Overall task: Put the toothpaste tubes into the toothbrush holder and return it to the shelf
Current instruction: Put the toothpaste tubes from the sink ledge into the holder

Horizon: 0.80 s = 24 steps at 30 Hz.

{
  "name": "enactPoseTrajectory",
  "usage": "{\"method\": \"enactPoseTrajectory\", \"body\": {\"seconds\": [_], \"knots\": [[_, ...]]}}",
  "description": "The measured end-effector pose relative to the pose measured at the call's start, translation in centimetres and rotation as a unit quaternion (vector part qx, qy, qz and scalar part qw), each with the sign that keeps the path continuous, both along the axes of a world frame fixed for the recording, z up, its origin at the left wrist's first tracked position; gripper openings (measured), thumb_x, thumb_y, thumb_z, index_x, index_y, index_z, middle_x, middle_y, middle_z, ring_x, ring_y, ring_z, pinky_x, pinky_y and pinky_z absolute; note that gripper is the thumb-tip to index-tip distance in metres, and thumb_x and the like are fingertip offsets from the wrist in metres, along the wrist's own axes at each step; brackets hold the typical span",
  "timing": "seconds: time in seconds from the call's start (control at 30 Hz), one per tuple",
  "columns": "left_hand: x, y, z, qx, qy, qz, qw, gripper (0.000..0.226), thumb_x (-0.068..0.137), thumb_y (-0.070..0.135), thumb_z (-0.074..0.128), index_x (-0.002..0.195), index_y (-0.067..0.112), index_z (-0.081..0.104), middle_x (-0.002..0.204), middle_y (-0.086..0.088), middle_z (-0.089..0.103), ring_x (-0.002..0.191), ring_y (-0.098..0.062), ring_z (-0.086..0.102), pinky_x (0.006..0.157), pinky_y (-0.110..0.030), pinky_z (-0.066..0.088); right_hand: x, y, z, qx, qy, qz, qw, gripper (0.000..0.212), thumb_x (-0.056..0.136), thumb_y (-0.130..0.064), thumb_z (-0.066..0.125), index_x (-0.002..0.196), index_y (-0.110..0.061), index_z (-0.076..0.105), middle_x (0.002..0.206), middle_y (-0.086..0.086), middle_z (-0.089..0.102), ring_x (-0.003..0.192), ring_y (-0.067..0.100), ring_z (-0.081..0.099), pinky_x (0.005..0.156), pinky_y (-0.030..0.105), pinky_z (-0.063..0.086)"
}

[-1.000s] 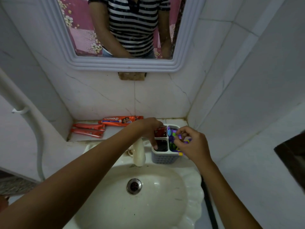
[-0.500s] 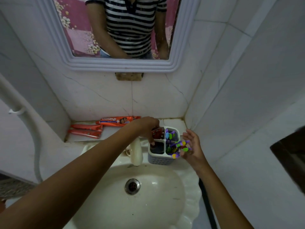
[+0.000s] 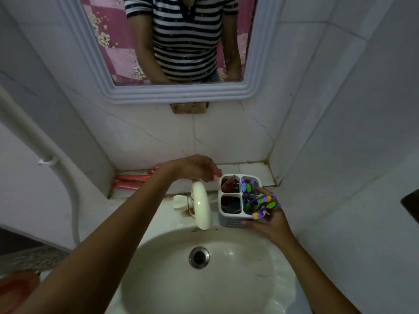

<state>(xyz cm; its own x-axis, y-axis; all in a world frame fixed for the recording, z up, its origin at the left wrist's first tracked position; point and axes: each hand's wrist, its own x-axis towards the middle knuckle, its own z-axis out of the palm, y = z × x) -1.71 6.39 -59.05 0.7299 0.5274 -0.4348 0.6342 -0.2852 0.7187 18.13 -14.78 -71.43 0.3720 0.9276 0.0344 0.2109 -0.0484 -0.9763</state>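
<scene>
The white four-compartment toothbrush holder (image 3: 231,219) stands on the basin's rim, right of the tap. Something red sits in its back left compartment, and several colourful toothbrushes (image 3: 264,201) lean out to the right. My right hand (image 3: 272,223) grips the holder's right side, under the brushes. Two orange-red toothpaste tubes (image 3: 130,181) lie at the left of the tiled shelf (image 3: 251,169). An orange toothpaste box (image 3: 154,170) lies behind them, mostly hidden. My left hand (image 3: 195,167) is curled over the box, and a red tip shows below its fingers.
A white tap (image 3: 201,207) juts over the cream basin (image 3: 278,264), close to the holder's left side. A mirror (image 3: 181,91) hangs above the shelf. White pipe (image 3: 56,173) runs down the left wall. Tiled walls close in on both sides.
My left hand left the holder's rim and moved back to the toothpaste box on the shelf. My right hand dropped from the toothbrushes to the holder's right side.
</scene>
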Motion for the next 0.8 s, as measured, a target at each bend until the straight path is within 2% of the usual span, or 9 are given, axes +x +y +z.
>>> {"method": "enactPoseTrajectory", "body": {"seconds": [0.1,0.2,0.33,0.4,0.5,0.63,0.7,0.73,0.8], "knots": [[-3.4,2.9,-1.4,0.092,-0.039,0.112,0.989,0.022,0.084,0.018,0.071,0.104,0.024,0.067,0.112,0.000,0.068,0.106,-0.019,0.063,0.088,-0.028,0.050,-0.4,0.3,-0.4,0.004,0.008,-0.010,1.000,0.100,0.041,-0.046,0.098,0.129,-0.044,0.053,0.132,-0.015,0.062,0.124,0.009,0.059,0.094,0.021,0.054],[-6.0,4.5,-4.1,0.211,0.071,0.170,0.960,0.028,0.086,0.017,0.065,0.113,0.024,0.066,0.122,-0.001,0.067,0.109,-0.020,0.062,0.092,-0.033,0.052,-0.3,0.7,-1.3,0.003,0.024,-0.006,1.000,0.100,0.044,-0.031,0.099,0.131,-0.045,0.052,0.139,-0.002,0.059,0.129,0.017,0.057,0.098,0.026,0.054],[-6.4,4.6,-7.4,0.343,0.201,0.066,0.915,0.038,0.093,0.021,0.049,0.130,0.027,0.057,0.134,-0.002,0.059,0.120,-0.026,0.056,0.095,-0.041,0.050,-0.4,0.8,-1.9,0.003,0.032,0.001,0.999,0.100,0.045,-0.030,0.099,0.132,-0.045,0.052,0.136,-0.012,0.061,0.127,0.010,0.058,0.097,0.023,0.053],[-5.7,4.9,-8.4,0.401,0.239,0.023,0.884,0.039,0.090,0.019,0.053,0.128,0.023,0.056,0.128,-0.006,0.060,0.116,-0.029,0.057,0.091,-0.043,0.051,-0.5,0.8,-1.9,0.007,0.045,0.010,0.999,0.099,0.049,-0.012,0.093,0.132,-0.044,0.050,0.137,-0.011,0.058,0.126,0.007,0.058,0.095,0.020,0.054],[-4.6,5.0,-8.9,0.455,0.273,-0.032,0.847,0.043,0.088,0.017,0.062,0.130,0.016,0.054,0.128,-0.011,0.056,0.115,-0.031,0.057,0.089,-0.044,0.049,-0.4,0.9,-2.1,0.011,0.056,0.020,0.998,0.100,0.050,-0.012,0.093,0.135,-0.041,0.049,0.140,-0.003,0.058,0.129,0.012,0.057,0.097,0.021,0.053],[-4.2,5.5,-9.4,0.502,0.256,-0.083,0.822,0.031,0.098,0.017,0.049,0.127,0.013,0.059,0.122,-0.011,0.064,0.111,-0.030,0.063,0.089,-0.040,0.053,-0.6,0.8,-1.9,-0.013,0.071,0.009,0.997,0.101,0.046,-0.036,0.099,0.134,-0.047,0.051,0.144,0.000,0.056,0.131,0.018,0.056,0.101,0.032,0.052],[-4.6,5.6,-8.8,0.509,0.229,-0.044,0.828,0.031,0.097,0.018,0.049,0.125,0.014,0.061,0.117,-0.011,0.067,0.107,-0.031,0.065,0.085,-0.038,0.055,-0.6,0.8,-1.8,-0.026,0.074,0.011,0.997,0.097,0.043,-0.044,0.098,0.129,-0.047,0.054,0.138,0.000,0.060,0.129,0.020,0.057,0.100,0.033,0.054],[-4.7,5.6,-8.2,0.505,0.205,-0.010,0.839,0.031,0.096,0.017,0.049,0.123,0.013,0.062,0.114,-0.013,0.069,0.104,-0.034,0.066,0.083,-0.039,0.055,-0.7,0.8,-1.6,-0.028,0.073,0.016,0.997,0.095,0.044,-0.041,0.098,0.128,-0.044,0.054,0.136,0.000,0.060,0.129,0.020,0.057,0.099,0.030,0.054],[-4.8,5.2,-6.2,0.494,0.124,0.068,0.858,0.027,0.095,0.016,0.048,0.115,0.011,0.065,0.104,-0.017,0.072,0.094,-0.036,0.069,0.079,-0.042,0.055,-0.6,0.8,-2.0,-0.013,0.071,0.012,0.997,0.099,0.052,-0.011,0.096,0.135,-0.038,0.048,0.142,0.000,0.056,0.131,0.016,0.055,0.099,0.026,0.053]]}}
